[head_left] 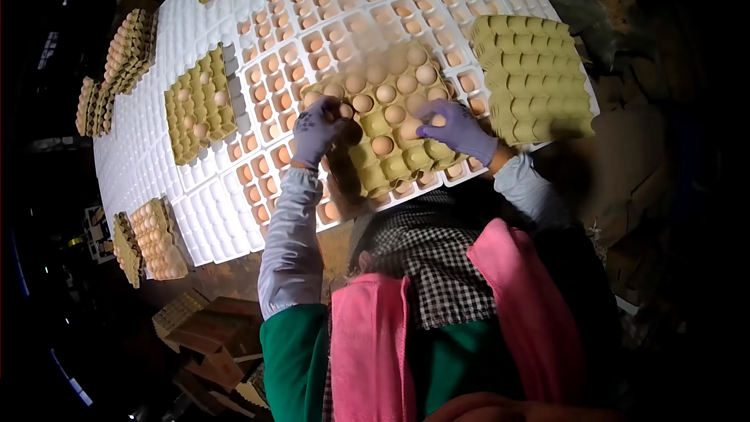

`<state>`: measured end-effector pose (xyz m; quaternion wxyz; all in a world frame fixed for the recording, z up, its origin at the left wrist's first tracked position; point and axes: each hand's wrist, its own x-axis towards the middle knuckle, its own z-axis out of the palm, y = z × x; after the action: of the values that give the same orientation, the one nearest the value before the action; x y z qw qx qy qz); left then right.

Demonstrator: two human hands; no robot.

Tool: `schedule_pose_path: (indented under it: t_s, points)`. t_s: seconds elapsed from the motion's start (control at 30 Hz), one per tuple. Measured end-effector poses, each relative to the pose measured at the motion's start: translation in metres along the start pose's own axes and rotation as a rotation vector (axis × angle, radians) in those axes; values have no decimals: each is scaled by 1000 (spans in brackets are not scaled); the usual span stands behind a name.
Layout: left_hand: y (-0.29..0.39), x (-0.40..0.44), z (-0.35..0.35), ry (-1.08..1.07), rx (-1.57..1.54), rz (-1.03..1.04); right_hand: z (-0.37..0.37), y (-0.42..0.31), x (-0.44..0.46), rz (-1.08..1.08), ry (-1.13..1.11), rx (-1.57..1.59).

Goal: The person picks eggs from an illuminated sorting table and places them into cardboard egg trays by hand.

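A yellow-green egg tray [375, 172] lies on the white trays in front of me, with brown eggs in its far part and empty cups in its near part. My left hand [316, 131], in a purple glove, is at the tray's left side, its fingers curled around an egg [344, 111]. At the tray's right side my right hand [457, 126], also gloved, has its fingers bent around an egg [438, 120]. Between the hands a single egg [382, 144] sits in a cup, and more eggs are just beyond it.
White plastic trays [215, 223] cover the table, many holding eggs. Stacked empty egg trays [535, 82] stand at the right. A partly filled tray [187, 101] lies at the left, with full stacks [129, 51] farther out. Cardboard boxes [215, 332] sit below the table's left edge.
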<state>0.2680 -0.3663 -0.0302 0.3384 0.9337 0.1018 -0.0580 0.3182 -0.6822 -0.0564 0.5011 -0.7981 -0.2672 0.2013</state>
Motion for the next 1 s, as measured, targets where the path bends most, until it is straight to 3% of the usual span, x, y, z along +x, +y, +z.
schedule_pose_path:
  t_s: [0.03,0.07,0.1,0.17,0.2,0.23,0.3,0.33,0.4,0.43,0.5,0.53,0.6,0.63,0.7,0.73,0.77,0.8,0.83,0.87,0.9,0.97,1.0]
  points:
    - [-40,-2,20,167,-377,140,-8,8,-7,40,68,259]
    - [-39,-18,14,180,-721,24,-22,1,-19,335,70,625]
    - [-33,-33,7,186,-1064,-94,-22,5,-21,246,51,496]
    - [-28,-50,-2,-20,-1333,-156,-13,15,-31,80,7,242]
    - [-39,-52,6,-163,-1291,-131,-9,-4,-32,40,-100,-107]
    - [-25,-53,8,-172,-1081,-173,0,-9,-27,-32,-199,-184]
    - [9,-51,11,-60,-482,89,12,-34,-22,-86,-350,-603]
    - [34,-53,9,29,-163,177,19,-38,-22,-55,-362,-650]
    - [50,-53,26,-68,299,201,27,-40,-21,12,-388,-749]
    - [51,-53,38,-145,435,172,25,-38,-21,-61,-379,-729]
    - [48,-53,61,-96,535,133,20,-32,-23,-204,-361,-677]
    - [45,-52,70,-73,587,117,12,-13,-26,-193,-324,-346]
    - [35,-50,78,2,619,141,-6,5,-45,175,-105,287]
    - [41,-51,65,31,440,156,-25,0,-46,393,-6,689]
    - [41,-63,36,76,91,175,-49,-8,-40,355,191,911]
    - [18,-56,39,77,-316,166,-53,-5,-29,354,156,727]
    - [-3,-61,44,-162,-861,-253,-58,0,-11,348,117,546]
    - [-8,-71,46,-196,-1265,-262,-56,9,2,101,22,-14]
    - [-9,-81,40,-206,-1670,-255,-53,10,16,-149,72,-581]
    - [-9,-89,34,-238,-2063,-361,-46,8,23,-35,20,-743]
    - [-2,-97,26,-401,-2301,-201,-38,2,30,75,-31,-904]
    - [9,-112,20,-471,-2477,-59,-42,1,42,85,-106,-941]
    - [6,-118,22,-364,-2446,-120,-46,2,40,48,-99,-847]
